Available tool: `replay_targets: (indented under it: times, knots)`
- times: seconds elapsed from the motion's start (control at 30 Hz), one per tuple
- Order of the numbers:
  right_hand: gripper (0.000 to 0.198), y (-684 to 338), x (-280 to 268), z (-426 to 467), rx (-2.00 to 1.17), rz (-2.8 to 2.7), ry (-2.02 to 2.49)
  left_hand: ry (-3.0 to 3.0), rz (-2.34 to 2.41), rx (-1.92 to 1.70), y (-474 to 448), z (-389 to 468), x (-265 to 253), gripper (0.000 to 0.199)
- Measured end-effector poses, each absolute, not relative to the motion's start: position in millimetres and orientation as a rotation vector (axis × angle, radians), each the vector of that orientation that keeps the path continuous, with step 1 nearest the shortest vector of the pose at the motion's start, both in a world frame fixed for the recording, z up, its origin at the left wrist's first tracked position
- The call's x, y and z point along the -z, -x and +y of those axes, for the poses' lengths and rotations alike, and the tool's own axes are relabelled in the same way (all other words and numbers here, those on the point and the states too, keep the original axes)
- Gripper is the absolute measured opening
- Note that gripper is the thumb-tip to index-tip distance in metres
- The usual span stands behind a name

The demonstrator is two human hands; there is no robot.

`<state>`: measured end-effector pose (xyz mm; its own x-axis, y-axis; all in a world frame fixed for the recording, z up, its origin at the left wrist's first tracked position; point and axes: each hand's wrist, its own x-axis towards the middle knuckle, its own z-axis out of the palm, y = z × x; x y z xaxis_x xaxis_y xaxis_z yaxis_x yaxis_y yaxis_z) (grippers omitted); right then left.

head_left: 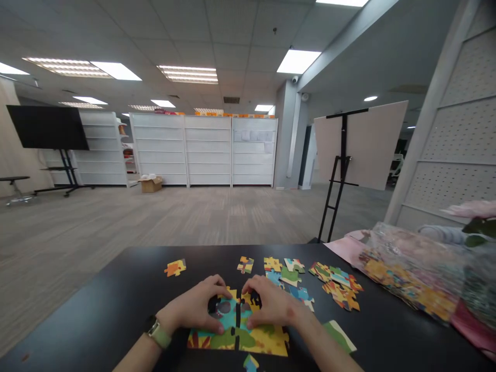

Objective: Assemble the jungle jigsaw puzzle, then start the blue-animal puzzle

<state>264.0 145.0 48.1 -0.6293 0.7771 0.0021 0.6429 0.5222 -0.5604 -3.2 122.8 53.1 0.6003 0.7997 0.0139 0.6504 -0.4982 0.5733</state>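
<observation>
Two joined sections of a colourful jigsaw puzzle lie flat on the black table, a narrow dark gap between them. My left hand (196,306) grips the left puzzle section (222,339), thumb on its face and fingers curled at its far edge. On the right puzzle section (267,342), my right hand (273,299) has a similar hold, thumb near the gap. My hands hide parts of both sections. A blue-green puzzle piece (251,362) lies just below them. Above my hands are an orange piece (175,267) and a multicoloured piece (245,264).
Several loose puzzle pieces (290,271) and another cluster (339,284) lie right of centre. A green piece (339,335) sits beside my right forearm. Clear plastic bags of pieces (411,274) rest along the table's right side. Beyond the table (147,258) stands an easel (339,175).
</observation>
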Motion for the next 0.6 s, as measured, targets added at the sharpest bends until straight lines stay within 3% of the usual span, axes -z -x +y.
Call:
replay_targets:
  times: [0.6]
  knots:
    - [0.053, -260.0, -50.2, 140.7, -0.811, -2.418, 1.112, -2.282, 1.165, -0.363, 2.2, 121.5, -54.5, 0.064]
